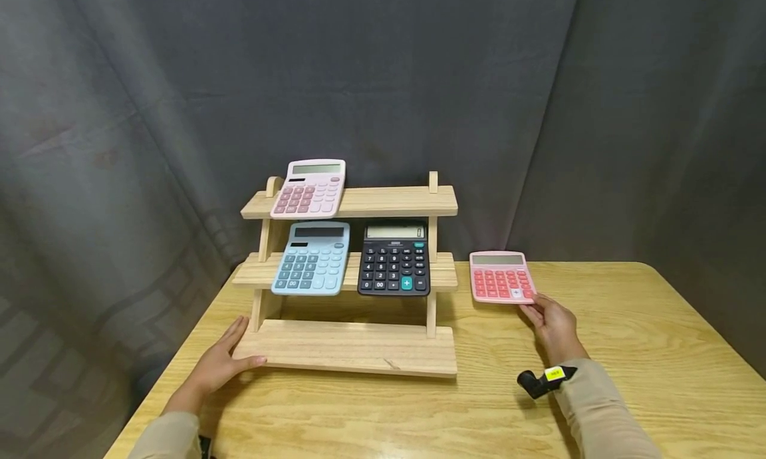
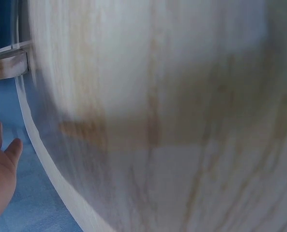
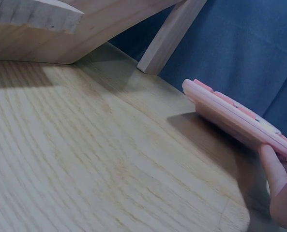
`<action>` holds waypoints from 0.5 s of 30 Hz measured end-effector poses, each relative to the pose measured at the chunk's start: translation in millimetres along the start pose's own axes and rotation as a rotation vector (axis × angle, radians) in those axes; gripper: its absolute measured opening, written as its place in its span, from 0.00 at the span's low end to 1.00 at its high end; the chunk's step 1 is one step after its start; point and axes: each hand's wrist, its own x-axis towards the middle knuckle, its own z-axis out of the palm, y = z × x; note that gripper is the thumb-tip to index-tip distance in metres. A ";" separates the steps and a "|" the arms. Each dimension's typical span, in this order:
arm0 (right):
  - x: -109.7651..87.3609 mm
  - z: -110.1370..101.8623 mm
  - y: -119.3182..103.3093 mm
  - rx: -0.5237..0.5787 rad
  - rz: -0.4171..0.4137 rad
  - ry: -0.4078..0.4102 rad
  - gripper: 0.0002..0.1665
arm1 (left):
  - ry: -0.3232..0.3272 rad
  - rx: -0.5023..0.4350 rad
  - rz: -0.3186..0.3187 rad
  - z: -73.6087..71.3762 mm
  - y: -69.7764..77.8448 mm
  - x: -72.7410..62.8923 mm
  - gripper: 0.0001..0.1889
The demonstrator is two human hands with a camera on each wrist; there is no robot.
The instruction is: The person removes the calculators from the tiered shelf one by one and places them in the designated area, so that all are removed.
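Observation:
My right hand pinches the lower right corner of a pink calculator to the right of a wooden three-tier stand. In the right wrist view the pink calculator is tilted, its near edge raised over the tabletop. My left hand rests at the left end of the stand's bottom shelf, fingers extended along its edge. On the middle shelf lean a blue calculator and a black calculator. A pale pink calculator leans at the left of the top shelf.
The stand sits on a light wooden table. A dark grey curtain hangs right behind the table and along its sides. A black strap device with a yellow label is worn on my right wrist.

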 end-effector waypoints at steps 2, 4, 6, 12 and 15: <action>2.4 -1.6 -1.0 -0.022 0.008 0.000 0.07 | 0.000 0.000 0.001 0.5 -0.3 0.2 0.50; 4.6 -2.8 -2.1 -0.040 0.016 0.012 0.06 | 0.000 -0.002 0.002 0.9 -0.6 0.6 0.50; 5.1 -2.9 -3.3 -0.070 0.022 0.036 0.08 | 0.002 -0.006 0.002 1.1 -0.7 0.8 0.50; 0.9 4.9 -3.1 -0.186 -0.050 0.136 0.07 | 0.000 -0.019 -0.008 0.7 -0.1 -0.4 0.50; -1.6 10.1 -1.3 -0.270 -0.106 0.209 0.07 | -0.006 -0.021 -0.016 0.1 0.9 -1.2 0.50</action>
